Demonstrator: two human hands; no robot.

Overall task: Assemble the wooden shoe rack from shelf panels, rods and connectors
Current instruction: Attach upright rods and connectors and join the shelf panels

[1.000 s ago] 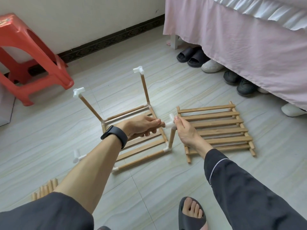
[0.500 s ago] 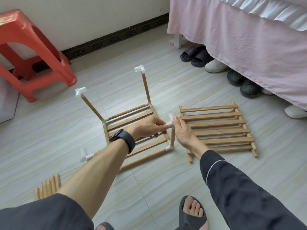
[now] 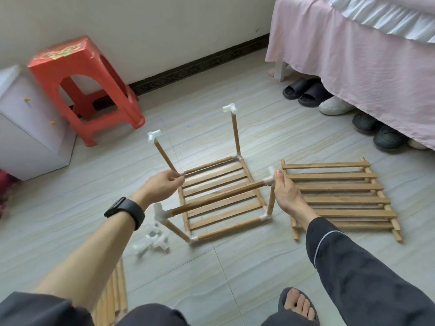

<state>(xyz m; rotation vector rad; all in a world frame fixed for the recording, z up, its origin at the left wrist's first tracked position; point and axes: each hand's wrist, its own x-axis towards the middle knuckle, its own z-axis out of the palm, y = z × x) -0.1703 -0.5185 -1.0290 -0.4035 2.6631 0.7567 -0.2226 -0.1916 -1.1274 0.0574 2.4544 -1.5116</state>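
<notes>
Right hand (image 3: 286,194) grips corner connector (image 3: 270,181) atop near-right upright (image 3: 271,201), thumb on top. Left hand (image 3: 162,187) curled, fingertips by base of far-left upright (image 3: 164,156); I cannot tell if it pinches anything. Cross rod (image 3: 219,197) runs from near-left connector (image 3: 160,211) to right one, above bottom shelf (image 3: 223,217).

I'd brace connector and press rod along own axis until both ends seat (no twisting, far-left upright leans).

Room: spare shelf panel (image 3: 336,196) just right of rack, loose connectors (image 3: 153,241) near left corner, rod bundle (image 3: 115,290) nearer me. Open floor toward red stool (image 3: 84,90).
</notes>
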